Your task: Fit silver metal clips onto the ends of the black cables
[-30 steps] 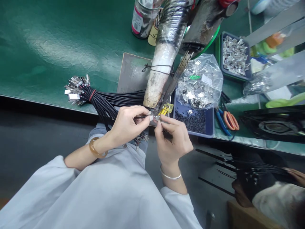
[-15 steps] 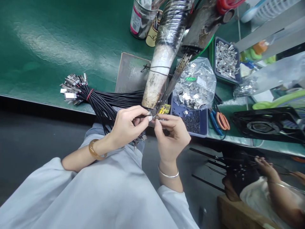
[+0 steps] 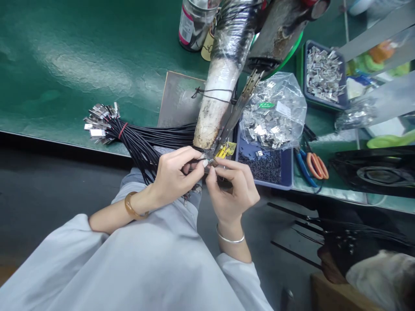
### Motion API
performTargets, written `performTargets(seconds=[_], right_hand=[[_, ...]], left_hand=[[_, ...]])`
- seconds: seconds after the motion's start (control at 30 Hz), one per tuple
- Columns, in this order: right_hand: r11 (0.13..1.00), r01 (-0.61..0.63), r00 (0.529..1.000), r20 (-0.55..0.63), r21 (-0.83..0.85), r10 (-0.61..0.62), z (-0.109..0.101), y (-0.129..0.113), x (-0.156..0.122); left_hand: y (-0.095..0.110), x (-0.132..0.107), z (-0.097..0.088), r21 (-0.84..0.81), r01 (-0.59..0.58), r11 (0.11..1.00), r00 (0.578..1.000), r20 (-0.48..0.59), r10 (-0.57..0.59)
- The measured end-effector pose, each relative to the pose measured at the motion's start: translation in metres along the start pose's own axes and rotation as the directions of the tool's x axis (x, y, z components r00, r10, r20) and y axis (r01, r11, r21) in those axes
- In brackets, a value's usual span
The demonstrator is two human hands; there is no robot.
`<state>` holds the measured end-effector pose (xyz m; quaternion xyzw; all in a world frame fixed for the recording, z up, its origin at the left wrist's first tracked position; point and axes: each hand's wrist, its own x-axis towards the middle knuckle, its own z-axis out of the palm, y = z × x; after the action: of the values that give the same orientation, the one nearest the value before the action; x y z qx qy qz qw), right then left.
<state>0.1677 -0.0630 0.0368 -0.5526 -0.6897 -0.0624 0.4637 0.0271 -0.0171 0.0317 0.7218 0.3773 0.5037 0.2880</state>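
Note:
My left hand (image 3: pixel 177 175) is closed in a pinch on a black cable end, with thumb and forefinger at its tip. Right beside it, my right hand (image 3: pixel 233 188) pinches with thumb and forefinger; what lies between them is too small to make out. Both sets of fingertips meet under the lower end of a perforated metal bar (image 3: pixel 243 97) and the mouth of a white tube (image 3: pixel 212 110) wrapped in plastic film. To the left lies a bundle of black cables (image 3: pixel 142 140) with metal connectors, tied by a red band. More cable ends hang over my lap.
A blue tray (image 3: pixel 287 175) of tiny black parts holds a clear bag of metal connector shells (image 3: pixel 274 123). Another tray of metal shells (image 3: pixel 324 73) stands behind. Orange-handled scissors (image 3: pixel 317 166), a black fan-like unit (image 3: pixel 372 172) and a tin (image 3: pixel 193 26) are on the green bench (image 3: pixel 81 56).
The view has shifted slightly, so the trays and bag appear farther right. My hands stay pinched together at the same spot. The co-worker's hand has left the view at right.

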Motion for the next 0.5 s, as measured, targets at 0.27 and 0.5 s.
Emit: performTargets(seconds=[0.27, 0.5], right_hand=[[0.974, -0.154, 0.977, -0.119, 0.167, 0.175, -0.011, 0.011, -0.008], [0.849, -0.454, 0.868, 0.083, -0.272, 0.490, -0.038, 0.074, 0.030]], left_hand=[[-0.006, 0.002, -0.011, -0.055, 0.046, 0.997, 0.975, 0.219, -0.033], [-0.015, 0.014, -0.030, -0.191, 0.091, 0.977, 0.843, 0.537, 0.026]])
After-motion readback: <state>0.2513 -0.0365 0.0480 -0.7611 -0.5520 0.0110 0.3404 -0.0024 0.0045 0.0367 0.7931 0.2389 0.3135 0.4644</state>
